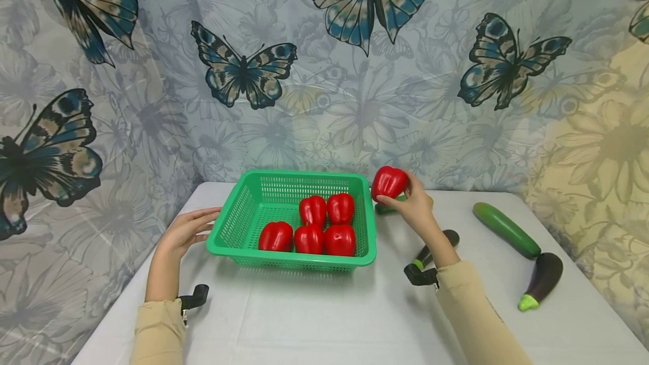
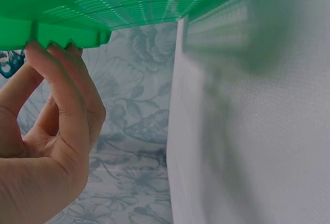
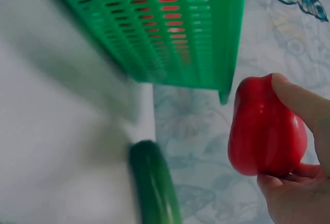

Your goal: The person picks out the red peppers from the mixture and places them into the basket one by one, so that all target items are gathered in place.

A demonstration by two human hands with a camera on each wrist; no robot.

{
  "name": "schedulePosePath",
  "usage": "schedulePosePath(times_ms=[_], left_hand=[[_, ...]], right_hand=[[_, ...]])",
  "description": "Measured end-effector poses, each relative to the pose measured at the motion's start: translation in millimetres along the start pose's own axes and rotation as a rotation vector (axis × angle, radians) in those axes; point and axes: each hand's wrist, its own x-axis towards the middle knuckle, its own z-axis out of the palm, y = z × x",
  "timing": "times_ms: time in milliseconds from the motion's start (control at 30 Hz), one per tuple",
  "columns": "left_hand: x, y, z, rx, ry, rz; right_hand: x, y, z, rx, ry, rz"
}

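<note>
A green perforated plastic basket (image 1: 243,253) stands on the white table, with several red bell peppers (image 1: 312,210) inside, grouped toward its right half. At the basket's left end, the fingertips of my left hand (image 1: 185,234) touch the rim; in the left wrist view the fingers are gently bent with nothing between them. My right hand (image 1: 417,210) holds another red bell pepper (image 1: 389,182) between thumb and fingers, just outside the basket's right rim and above the table. The right wrist view shows this pepper (image 3: 265,131) apart from the basket wall.
Behind the right hand lies a partly hidden green vegetable (image 1: 386,208). A small eggplant (image 1: 450,237) is partly covered by the right forearm. Farther right lie a zucchini (image 1: 507,230) and a larger eggplant (image 1: 545,277). A butterfly-patterned cloth (image 1: 324,128) hangs behind the table.
</note>
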Motion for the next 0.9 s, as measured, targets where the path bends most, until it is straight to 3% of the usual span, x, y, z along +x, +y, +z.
schedulePosePath(times_ms=[333, 600, 700, 800, 900], left_hand=[[0.1, -0.4, 0.2, -0.013, -0.005, 0.004], [-22.4, 22.6, 7.8, 0.015, -0.048, 0.029], [-18.1, 18.8, 7.0, 0.016, -0.021, 0.007], [-4.2, 4.6, 1.5, -0.003, 0.003, -0.005], [-0.8, 2.0, 0.9, -0.003, 0.009, -0.010]], right_hand=[[4.7, -21.2, 10.2, 0.081, -0.025, -0.023], [10.1, -38.3, 23.9, 0.135, -0.045, -0.067], [13.3, -44.6, 29.8, 0.130, -0.052, -0.071], [15.9, -50.5, 35.4, 0.124, -0.057, -0.067], [17.4, -56.2, 40.7, 0.124, -0.060, -0.077]])
